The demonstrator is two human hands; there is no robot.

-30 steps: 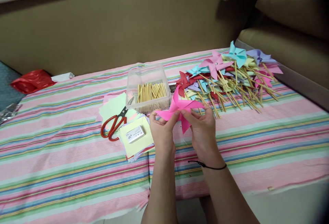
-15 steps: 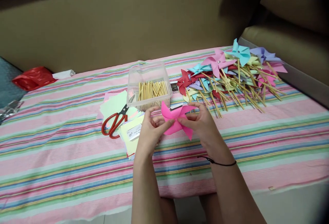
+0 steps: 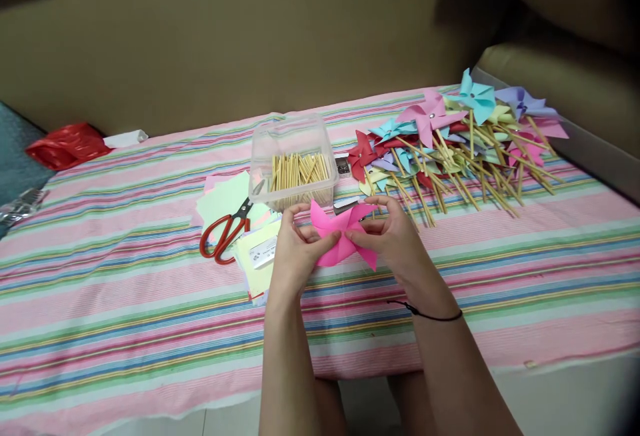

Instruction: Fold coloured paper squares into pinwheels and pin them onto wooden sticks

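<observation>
Between my hands is a bright pink paper pinwheel, its pointed blades spread and its centre under my thumbs. My left hand pinches it from the left, thumb close to the middle. From the other side my right hand grips it the same way, with a black cord on that wrist. Fingers behind the paper are partly hidden. Just past the hands stands a clear plastic box of short wooden sticks. Red-handled scissors lie left of my left hand, partly over coloured paper sheets.
A heap of finished pinwheels on sticks covers the back right. Beside the box lies a small case of dark bits. A paper stack carries a white label. At far left are a red plastic bag and a striped cloth beneath everything.
The view has shifted slightly, so the table things sit a little further right. Both hands keep their hold on the pink pinwheel, which looks nearly the same.
</observation>
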